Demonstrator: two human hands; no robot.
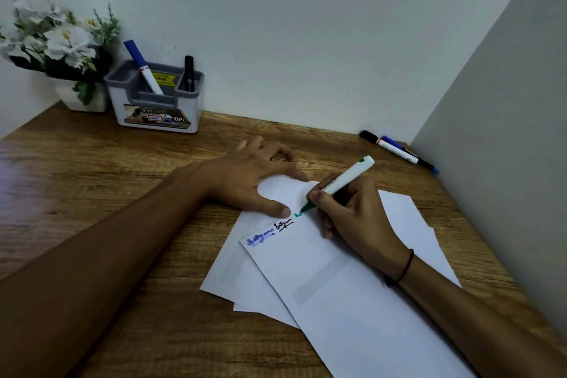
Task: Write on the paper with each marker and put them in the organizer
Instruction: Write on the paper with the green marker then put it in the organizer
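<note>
The right hand [352,218] pinched a green marker [337,184], its tip on the top paper sheet [352,301]. The left hand [254,181] lay flat-fingered on that sheet's far corner.

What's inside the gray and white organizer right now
The organizer holds two markers: a blue-capped marker leaning in the middle compartment and a black marker upright in the right one. Their lower ends and the compartment bottoms are hidden by its walls.

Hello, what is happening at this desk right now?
A person is writing on the top paper with a green marker held in the right hand, while the left hand presses the sheet flat. Blue and black scribbles are already there. Two markers stand in the organizer; two more markers lie by the wall.
</note>
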